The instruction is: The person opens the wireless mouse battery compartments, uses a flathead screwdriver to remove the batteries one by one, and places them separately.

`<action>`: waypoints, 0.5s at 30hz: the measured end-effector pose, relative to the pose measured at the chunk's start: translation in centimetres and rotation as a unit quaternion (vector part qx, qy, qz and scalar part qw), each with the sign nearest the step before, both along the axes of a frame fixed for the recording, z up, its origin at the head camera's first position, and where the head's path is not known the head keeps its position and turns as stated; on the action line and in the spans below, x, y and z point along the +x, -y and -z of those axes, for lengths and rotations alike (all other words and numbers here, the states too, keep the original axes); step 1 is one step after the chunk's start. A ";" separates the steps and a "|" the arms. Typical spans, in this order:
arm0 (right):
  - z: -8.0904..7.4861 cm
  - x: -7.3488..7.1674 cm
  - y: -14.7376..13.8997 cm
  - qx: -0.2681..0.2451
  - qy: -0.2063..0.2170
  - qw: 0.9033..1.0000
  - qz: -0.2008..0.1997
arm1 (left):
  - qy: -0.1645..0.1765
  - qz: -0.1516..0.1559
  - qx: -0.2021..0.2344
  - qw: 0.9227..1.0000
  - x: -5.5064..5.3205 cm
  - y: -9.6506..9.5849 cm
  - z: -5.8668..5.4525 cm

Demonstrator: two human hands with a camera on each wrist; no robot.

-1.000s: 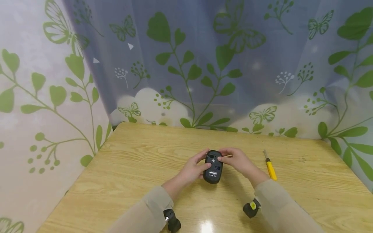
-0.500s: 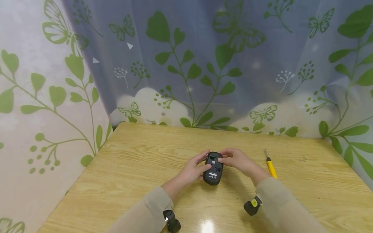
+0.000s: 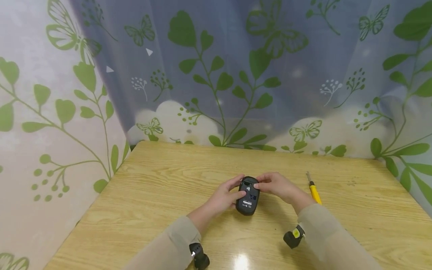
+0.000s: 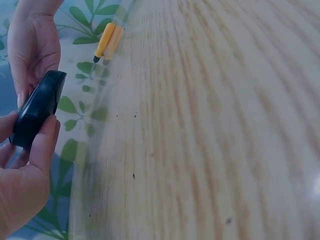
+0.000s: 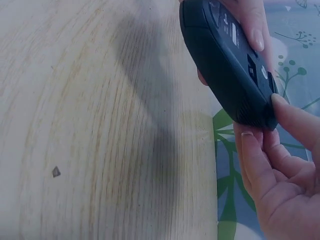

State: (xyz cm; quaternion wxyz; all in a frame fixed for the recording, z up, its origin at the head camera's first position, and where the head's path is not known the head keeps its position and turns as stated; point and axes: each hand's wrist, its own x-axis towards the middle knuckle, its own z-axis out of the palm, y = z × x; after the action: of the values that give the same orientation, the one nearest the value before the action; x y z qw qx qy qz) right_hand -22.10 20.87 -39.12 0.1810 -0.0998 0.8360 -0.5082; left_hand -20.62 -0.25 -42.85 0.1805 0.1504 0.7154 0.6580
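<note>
A black computer mouse [image 3: 248,205] is held above the table, its underside with a white label and small recesses turned up towards the head camera. My left hand [image 3: 221,197] grips it from the left, the thumb lying across the underside. On the other side my right hand [image 3: 278,187] pinches the mouse's far right end, thumb on the underside and fingers beneath the edge. The right wrist view shows the mouse [image 5: 225,65] from its side, tilted, with the right fingers [image 5: 262,170] under its end.
A screwdriver [image 3: 315,193] with a yellow handle lies on the wooden table [image 3: 152,180], right of my right hand. A printed curtain [image 3: 216,93] hangs behind the table's far edge. In the right wrist view a small dark speck [image 5: 56,171] shows on the wood.
Both hands keep their hold on the mouse. The mouse and the right hand sit very slightly lower and further right in the head view, which has itself shifted a little.
</note>
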 end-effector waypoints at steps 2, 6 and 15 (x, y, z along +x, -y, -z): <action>-0.1 0.0 -0.1 0.000 0.004 1.000 -0.004 | -0.005 0.000 -0.008 1.000 0.0 0.0 0.0; -0.2 -0.1 -0.4 0.004 0.021 1.000 -0.011 | -0.012 0.006 -0.023 1.000 0.1 0.0 0.0; 0.0 -0.2 -0.8 0.003 0.037 0.999 -0.028 | -0.008 0.022 -0.014 1.000 0.2 0.1 0.2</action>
State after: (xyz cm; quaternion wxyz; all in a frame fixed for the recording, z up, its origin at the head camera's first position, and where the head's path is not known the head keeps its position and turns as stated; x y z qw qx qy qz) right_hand -22.27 21.65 -39.08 0.2266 -0.1038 0.8273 -0.5034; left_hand -20.38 -0.39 -43.07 0.1909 0.1693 0.7223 0.6428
